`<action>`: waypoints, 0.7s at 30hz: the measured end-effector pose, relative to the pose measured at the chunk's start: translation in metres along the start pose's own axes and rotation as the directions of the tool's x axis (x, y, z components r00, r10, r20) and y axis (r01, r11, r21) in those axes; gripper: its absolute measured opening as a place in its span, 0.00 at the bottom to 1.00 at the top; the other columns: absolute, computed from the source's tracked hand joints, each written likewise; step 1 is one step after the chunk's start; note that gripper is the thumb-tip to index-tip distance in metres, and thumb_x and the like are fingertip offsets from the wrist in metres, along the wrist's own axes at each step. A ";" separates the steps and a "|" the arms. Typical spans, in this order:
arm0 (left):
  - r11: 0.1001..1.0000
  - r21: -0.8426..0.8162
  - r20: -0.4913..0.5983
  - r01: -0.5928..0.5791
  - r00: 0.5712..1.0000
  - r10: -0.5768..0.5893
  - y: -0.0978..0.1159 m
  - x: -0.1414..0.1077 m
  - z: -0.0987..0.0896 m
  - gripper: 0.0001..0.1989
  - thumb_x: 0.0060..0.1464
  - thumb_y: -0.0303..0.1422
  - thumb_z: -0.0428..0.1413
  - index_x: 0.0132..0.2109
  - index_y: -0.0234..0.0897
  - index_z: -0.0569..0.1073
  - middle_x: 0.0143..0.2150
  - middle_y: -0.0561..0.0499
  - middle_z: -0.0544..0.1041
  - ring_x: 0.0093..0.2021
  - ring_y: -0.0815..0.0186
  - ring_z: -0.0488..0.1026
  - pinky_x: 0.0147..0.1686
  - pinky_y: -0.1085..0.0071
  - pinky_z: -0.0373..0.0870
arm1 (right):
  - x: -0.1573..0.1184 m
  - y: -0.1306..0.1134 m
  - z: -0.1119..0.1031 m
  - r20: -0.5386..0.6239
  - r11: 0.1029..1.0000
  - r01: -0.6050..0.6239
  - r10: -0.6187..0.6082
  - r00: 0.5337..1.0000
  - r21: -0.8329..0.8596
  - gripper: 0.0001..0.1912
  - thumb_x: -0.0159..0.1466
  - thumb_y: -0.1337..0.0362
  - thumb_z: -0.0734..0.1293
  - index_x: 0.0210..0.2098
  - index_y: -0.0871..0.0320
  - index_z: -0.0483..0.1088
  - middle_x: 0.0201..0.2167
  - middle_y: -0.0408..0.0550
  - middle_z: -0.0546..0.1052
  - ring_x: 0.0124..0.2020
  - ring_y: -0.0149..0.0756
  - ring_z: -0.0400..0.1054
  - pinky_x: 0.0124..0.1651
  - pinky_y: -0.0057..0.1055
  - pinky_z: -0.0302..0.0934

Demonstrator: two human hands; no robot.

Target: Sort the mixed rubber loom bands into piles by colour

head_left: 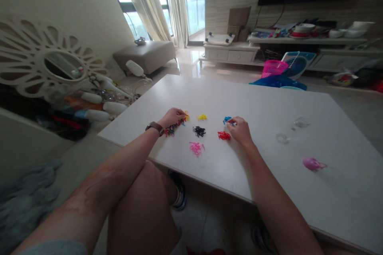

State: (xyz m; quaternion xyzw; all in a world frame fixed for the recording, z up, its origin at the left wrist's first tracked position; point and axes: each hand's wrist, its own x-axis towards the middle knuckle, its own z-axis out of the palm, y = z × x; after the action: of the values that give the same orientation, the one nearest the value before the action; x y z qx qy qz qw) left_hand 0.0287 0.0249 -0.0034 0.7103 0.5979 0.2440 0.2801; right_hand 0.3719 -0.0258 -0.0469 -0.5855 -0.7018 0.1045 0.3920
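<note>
Small loops that look like rubber bands lie on a white table (269, 127) in piles sorted by colour. My left hand (172, 117) is over a mixed-colour pile (171, 130), its thumb and fingertips pinched at the pile's far end; what they hold is too small to make out. At the blue pile (226, 120), my right hand (240, 129) has its fingertips closed together, touching or just above the bands. Between the hands sit a yellow pile (202, 117), a black pile (199, 131) and a pink pile (196, 149). A red pile (224, 135) lies just below the blue one.
To the right on the table are a clear plastic container (301, 123), a clear ring-shaped piece (283, 138) and a pink rounded object (312, 163). Beyond the far edge stand a pink basket (273, 68) and a TV cabinet (230, 53). A lamp fixture (115, 107) lies left.
</note>
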 end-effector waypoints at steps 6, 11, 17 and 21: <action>0.995 -0.092 0.025 0.043 0.999 -0.041 -0.002 0.001 0.001 0.16 0.47 0.41 0.58 0.37 0.32 0.81 0.32 0.47 0.81 0.31 0.65 0.73 0.33 0.72 0.67 | 0.000 -0.002 -0.002 0.010 1.000 -0.003 0.003 1.000 0.005 0.09 0.60 0.63 0.63 0.30 0.57 0.75 0.34 0.50 0.77 0.38 0.40 0.69 0.46 0.37 0.62; 0.985 -0.158 0.051 0.065 0.997 -0.058 -0.003 0.003 0.003 0.13 0.46 0.37 0.57 0.35 0.32 0.79 0.32 0.46 0.81 0.31 0.65 0.74 0.32 0.73 0.69 | -0.001 -0.002 -0.002 0.013 1.000 -0.004 0.003 1.000 0.013 0.08 0.59 0.64 0.63 0.30 0.56 0.75 0.34 0.49 0.77 0.38 0.40 0.69 0.46 0.36 0.62; 0.989 -0.139 0.055 0.054 0.997 -0.047 -0.002 0.001 0.004 0.14 0.45 0.38 0.59 0.34 0.32 0.79 0.29 0.47 0.80 0.29 0.66 0.72 0.30 0.73 0.67 | 0.000 -0.003 -0.001 0.017 1.000 -0.005 0.005 1.000 0.017 0.08 0.59 0.64 0.64 0.30 0.56 0.76 0.35 0.49 0.77 0.38 0.40 0.69 0.46 0.36 0.63; 1.000 -0.011 0.056 0.004 0.998 -0.004 0.003 -0.001 0.001 0.13 0.45 0.38 0.59 0.33 0.31 0.80 0.28 0.48 0.79 0.28 0.67 0.71 0.29 0.72 0.65 | -0.001 -0.003 -0.001 0.014 1.000 -0.005 0.005 1.000 0.021 0.09 0.59 0.64 0.63 0.30 0.57 0.76 0.34 0.49 0.77 0.38 0.40 0.69 0.46 0.37 0.62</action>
State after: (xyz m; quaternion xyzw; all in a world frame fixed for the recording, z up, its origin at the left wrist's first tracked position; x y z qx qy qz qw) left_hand 0.0321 0.0238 -0.0021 0.7140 0.5899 0.2269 0.3012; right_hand 0.3700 -0.0276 -0.0445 -0.5825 -0.7018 0.1169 0.3931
